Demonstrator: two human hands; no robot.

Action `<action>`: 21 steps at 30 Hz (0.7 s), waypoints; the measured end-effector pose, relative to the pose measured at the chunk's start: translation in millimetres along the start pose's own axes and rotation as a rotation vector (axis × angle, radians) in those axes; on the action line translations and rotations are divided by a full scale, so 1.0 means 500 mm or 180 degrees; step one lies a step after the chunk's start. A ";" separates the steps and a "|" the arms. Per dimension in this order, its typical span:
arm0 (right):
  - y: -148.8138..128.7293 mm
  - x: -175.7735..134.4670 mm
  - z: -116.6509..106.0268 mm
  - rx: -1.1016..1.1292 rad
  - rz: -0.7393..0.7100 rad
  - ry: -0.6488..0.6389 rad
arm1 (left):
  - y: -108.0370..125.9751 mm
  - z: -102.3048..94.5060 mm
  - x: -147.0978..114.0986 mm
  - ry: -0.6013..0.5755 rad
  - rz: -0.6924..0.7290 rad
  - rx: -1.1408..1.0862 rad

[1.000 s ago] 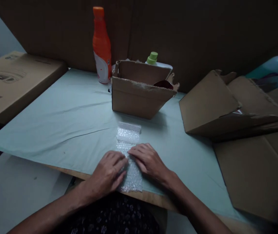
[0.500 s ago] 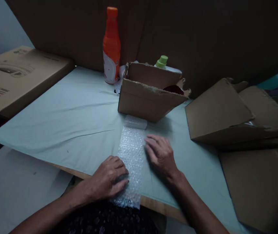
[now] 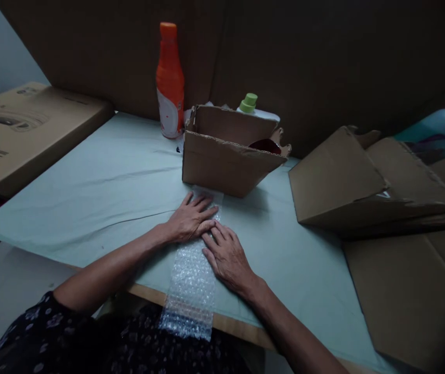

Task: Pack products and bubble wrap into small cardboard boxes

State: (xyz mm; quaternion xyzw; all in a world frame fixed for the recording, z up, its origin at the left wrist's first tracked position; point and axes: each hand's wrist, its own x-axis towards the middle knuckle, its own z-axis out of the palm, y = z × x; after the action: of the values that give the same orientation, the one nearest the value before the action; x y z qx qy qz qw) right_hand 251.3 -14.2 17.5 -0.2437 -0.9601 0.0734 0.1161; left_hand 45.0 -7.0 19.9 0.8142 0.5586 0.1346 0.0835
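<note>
Lying under splayed L fingers [image 3: 208, 213] & slightly parted R fingers [image 3: 219, 237]: bubble wrap [image 3: 193, 278], nr end past tbl edge [image 3: 241, 328]

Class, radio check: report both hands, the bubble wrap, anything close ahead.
Left hand spread on bubble wrap; right hand alongside, fingers on it. Wrap's near end overhangs table edge. Open cardboard box close beyond far end.

A long, narrow strip of clear bubble wrap [image 3: 193, 275] — its small blisters catching whitish glints — lies stretched out on the pale green cloth [image 3: 90, 208], its length running away from the near side and slanting slightly left toward the near end. That end reaches past the wooden table edge [image 3: 241, 328], cut roughly straight; the far stretch is partly covered, its outline there unclear.
</note>
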 end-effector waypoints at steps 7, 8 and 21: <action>-0.083 -0.116 -0.022 0.0261 -0.0538 -0.0035 | 0.006 0.004 -0.011 0.0157 -0.0231 -0.0089; -0.097 -0.141 -0.028 0.0387 -0.0638 -0.0089 | 0.006 0.003 -0.010 0.0142 -0.0212 -0.0092; -0.136 -0.240 -0.030 0.0073 -0.0482 0.0390 | 0.011 -0.006 -0.013 0.0002 -0.0341 -0.0064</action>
State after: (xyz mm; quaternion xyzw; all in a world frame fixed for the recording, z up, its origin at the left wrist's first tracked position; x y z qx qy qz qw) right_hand 327.0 -130.1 22.9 -0.1730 -0.9660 0.0604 0.1826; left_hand 46.8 -15.2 23.5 0.7822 0.6000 0.1357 0.0985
